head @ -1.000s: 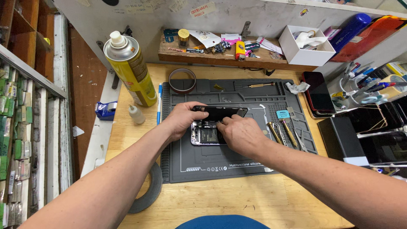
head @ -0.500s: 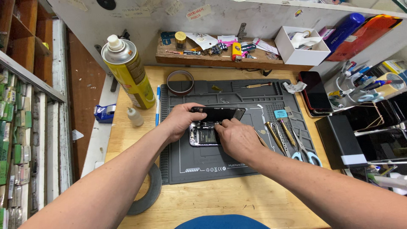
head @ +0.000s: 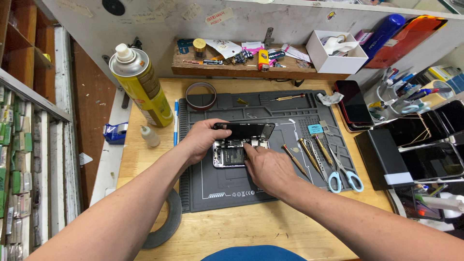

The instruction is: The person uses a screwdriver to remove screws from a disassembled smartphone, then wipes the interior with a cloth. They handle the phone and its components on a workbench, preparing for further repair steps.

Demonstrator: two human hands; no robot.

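Your left hand (head: 200, 140) is closed on the lifted screen panel (head: 244, 130), thumb and fingers pinching its near-left edge so it stands tilted up over the opened phone body (head: 232, 155), which lies flat on the grey work mat (head: 212, 183) just between your two hands; your right hand (head: 268, 169) rests on the mat with its fingertips pressed down into the exposed insides near the top edge — whether it pinches a small tool or part there, I cannot tell, since the fingers cover the spot. The likeliest trouble, as I judge it, is the panel: if it is tethered by thin ribbon cables at that hinge edge, tipping it further back or letting it slip would strain or tear them; keep your left grip steady and the angle shallow. Your right fingertips bear on bare circuitry; too much push, or a sideways slide, could bend a connector or send a tiny screw off into the mat's grooves. Just to the right of your right hand lie several screwdrivers (head: 309, 152) and blue-handled scissors (head: 344, 178); a sweep of your wrist could roll them — or knock them into the phone. Beyond your left hand stand a tall yellow spray can (head: 142, 87) and a small white bottle (head: 150, 136); a careless elbow could tip either one.
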